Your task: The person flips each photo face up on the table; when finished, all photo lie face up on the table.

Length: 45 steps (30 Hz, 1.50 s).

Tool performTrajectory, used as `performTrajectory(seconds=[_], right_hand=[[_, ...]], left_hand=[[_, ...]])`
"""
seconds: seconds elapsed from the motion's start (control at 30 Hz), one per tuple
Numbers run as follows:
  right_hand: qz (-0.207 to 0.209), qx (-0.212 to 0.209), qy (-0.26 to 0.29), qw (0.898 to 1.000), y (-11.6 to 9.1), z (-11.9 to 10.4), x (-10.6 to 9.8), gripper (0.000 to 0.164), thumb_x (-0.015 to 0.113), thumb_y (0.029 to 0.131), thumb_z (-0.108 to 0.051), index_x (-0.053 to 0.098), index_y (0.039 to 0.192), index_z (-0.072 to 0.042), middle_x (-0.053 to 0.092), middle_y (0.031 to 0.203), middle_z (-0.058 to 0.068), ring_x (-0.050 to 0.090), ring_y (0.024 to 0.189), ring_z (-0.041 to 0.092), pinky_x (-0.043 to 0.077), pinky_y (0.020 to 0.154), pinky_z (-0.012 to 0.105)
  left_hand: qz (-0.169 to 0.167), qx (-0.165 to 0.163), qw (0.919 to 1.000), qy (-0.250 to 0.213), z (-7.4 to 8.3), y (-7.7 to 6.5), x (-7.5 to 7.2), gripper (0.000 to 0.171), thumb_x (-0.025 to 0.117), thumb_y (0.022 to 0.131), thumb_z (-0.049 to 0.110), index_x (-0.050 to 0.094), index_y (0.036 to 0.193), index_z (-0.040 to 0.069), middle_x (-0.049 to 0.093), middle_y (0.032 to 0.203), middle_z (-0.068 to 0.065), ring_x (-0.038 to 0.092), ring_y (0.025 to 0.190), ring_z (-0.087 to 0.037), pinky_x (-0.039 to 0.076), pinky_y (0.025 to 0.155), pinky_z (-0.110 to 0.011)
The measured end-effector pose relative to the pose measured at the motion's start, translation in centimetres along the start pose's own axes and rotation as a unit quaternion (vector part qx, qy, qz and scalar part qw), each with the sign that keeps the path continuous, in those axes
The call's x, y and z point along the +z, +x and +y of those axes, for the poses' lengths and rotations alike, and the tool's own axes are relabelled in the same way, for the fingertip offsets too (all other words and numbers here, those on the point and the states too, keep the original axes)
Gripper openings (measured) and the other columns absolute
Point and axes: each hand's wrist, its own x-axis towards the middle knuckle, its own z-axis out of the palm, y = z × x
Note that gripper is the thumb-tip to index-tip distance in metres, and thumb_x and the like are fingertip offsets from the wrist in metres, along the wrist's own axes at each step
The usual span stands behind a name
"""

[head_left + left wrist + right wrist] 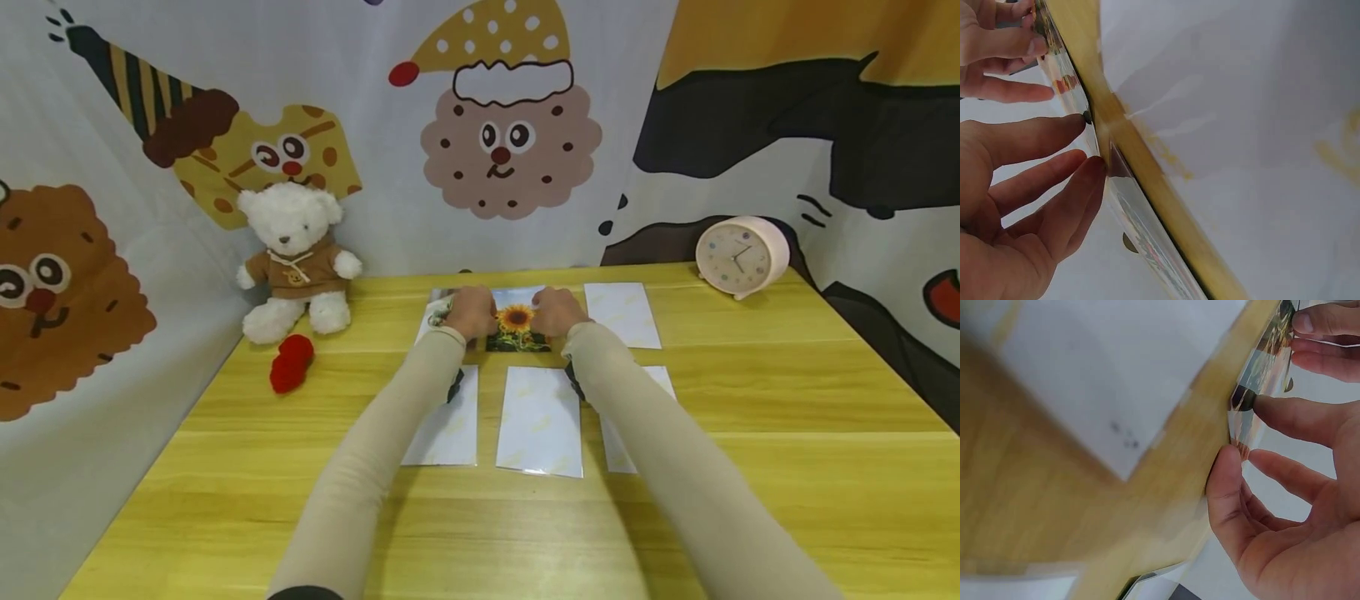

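A sunflower photo card point(517, 323) lies face up in the back row on the table. My left hand point(471, 312) pinches its left edge, thumb and fingertips bent close together in the left wrist view. At the opposite edge, my right hand point(559, 313) holds the card with thumb and fingers, as the right wrist view shows. Partly under the left hand is another picture card point(436, 313), face up with a pale plant image. Three white-backed cards stand in the front row: left point(452, 427), middle point(538, 422) and right point(617, 446), the last partly hidden by the sleeve.
Another white-backed card point(622, 315) lies right of the right hand. A white teddy bear point(296, 258) in a brown hoodie sits at the back left, with a fuzzy red object point(291, 364) before it. A pink clock point(742, 257) stands back right on the wooden table point(787, 375).
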Motion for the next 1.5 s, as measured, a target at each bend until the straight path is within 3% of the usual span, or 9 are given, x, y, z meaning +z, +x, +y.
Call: performTrajectory(seconds=[0.13, 0.33, 0.73, 0.97, 1.1, 1.23, 1.33, 1.4, 1.5], right_hand=[[-0.01, 0.008, -0.005, 1.0, 0.1, -0.2, 0.1, 0.055, 0.06, 0.089, -0.011, 0.053, 0.143, -0.003, 0.062, 0.138, 0.019, 0.07, 0.1, 0.033, 0.051, 0.106, 0.048], [-0.02, 0.005, -0.016, 1.0, 0.4, -0.3, 0.3, 0.055, 0.059, 0.089, -0.011, 0.053, 0.144, -0.002, 0.057, 0.144, 0.019, 0.06, 0.123, 0.035, 0.048, 0.11, 0.049], [-0.02, -0.001, -0.027, 0.999, 0.4, -0.2, 0.4, 0.055, 0.058, 0.091, -0.011, 0.051, 0.145, -0.001, 0.055, 0.147, 0.02, 0.051, 0.135, 0.039, 0.047, 0.111, 0.051], [-0.023, -0.006, -0.023, 0.999, 0.2, -0.3, 0.3, 0.055, 0.059, 0.09, -0.012, 0.051, 0.144, -0.002, 0.055, 0.147, 0.019, 0.052, 0.135, 0.038, 0.048, 0.11, 0.051], [-0.027, -0.014, -0.01, 0.999, -0.3, -0.4, -0.3, 0.055, 0.059, 0.093, -0.015, 0.049, 0.146, -0.003, 0.053, 0.148, 0.02, 0.055, 0.131, 0.038, 0.05, 0.107, 0.051], [-0.03, -0.024, -0.007, 0.999, -1.1, -0.3, -1.7, 0.052, 0.057, 0.099, -0.022, 0.049, 0.146, -0.003, 0.053, 0.146, 0.021, 0.06, 0.116, 0.033, 0.053, 0.096, 0.044], [-0.036, -0.029, -0.007, 0.999, -1.6, 0.3, -2.9, 0.051, 0.055, 0.101, -0.027, 0.05, 0.145, -0.003, 0.052, 0.147, 0.022, 0.064, 0.105, 0.033, 0.054, 0.089, 0.043], [-0.037, -0.04, -0.023, 0.998, -1.9, 1.0, -3.9, 0.05, 0.054, 0.102, -0.028, 0.051, 0.144, -0.002, 0.05, 0.149, 0.023, 0.062, 0.114, 0.037, 0.054, 0.095, 0.047], [-0.039, -0.061, -0.045, 0.996, -2.5, 2.6, -5.3, 0.049, 0.054, 0.102, -0.027, 0.053, 0.141, 0.003, 0.048, 0.15, 0.027, 0.054, 0.129, 0.044, 0.048, 0.106, 0.055]], left_hand=[[0.004, -0.001, 1.0, 0.009, 0.1, 0.0, 0.0, 0.023, 0.074, 0.087, 0.009, 0.076, 0.109, 0.002, 0.075, 0.115, -0.013, 0.068, 0.114, -0.031, 0.057, 0.098, -0.041], [0.001, -0.015, 0.9999, -0.002, 0.1, -0.3, 0.0, 0.027, 0.075, 0.088, 0.009, 0.074, 0.114, 0.001, 0.074, 0.119, -0.013, 0.066, 0.117, -0.031, 0.057, 0.099, -0.04], [-0.001, -0.011, 0.9999, -0.001, 0.1, -0.5, -0.1, 0.025, 0.074, 0.09, 0.012, 0.075, 0.113, 0.003, 0.075, 0.117, -0.011, 0.066, 0.117, -0.029, 0.056, 0.1, -0.039], [-0.005, -0.016, 0.9997, -0.021, -0.1, -0.6, -0.4, 0.026, 0.072, 0.091, 0.011, 0.073, 0.115, 0.002, 0.073, 0.119, -0.012, 0.066, 0.116, -0.031, 0.057, 0.098, -0.04], [0.02, 0.002, 0.9996, -0.022, -0.4, -0.9, -1.0, 0.024, 0.072, 0.091, 0.01, 0.074, 0.114, 0.003, 0.074, 0.116, -0.011, 0.067, 0.113, -0.031, 0.056, 0.098, -0.04], [0.049, 0.009, 0.9966, -0.065, -0.5, -1.3, -1.6, 0.02, 0.073, 0.089, 0.01, 0.076, 0.108, 0.004, 0.076, 0.108, -0.01, 0.069, 0.104, -0.028, 0.057, 0.092, -0.037], [0.047, 0.002, 0.9875, -0.151, -0.2, -1.5, -1.8, 0.015, 0.073, 0.091, 0.012, 0.075, 0.104, 0.006, 0.075, 0.104, -0.009, 0.069, 0.095, -0.024, 0.058, 0.085, -0.034], [0.034, 0.003, 0.9761, -0.215, 0.3, -1.4, -1.8, 0.016, 0.071, 0.093, 0.014, 0.075, 0.105, 0.006, 0.075, 0.105, -0.009, 0.069, 0.094, -0.022, 0.058, 0.084, -0.033], [-0.013, 0.005, 0.9452, -0.326, 1.3, -1.2, -1.5, 0.024, 0.066, 0.097, 0.014, 0.071, 0.116, 0.002, 0.072, 0.116, -0.015, 0.07, 0.101, -0.028, 0.059, 0.089, -0.038]])
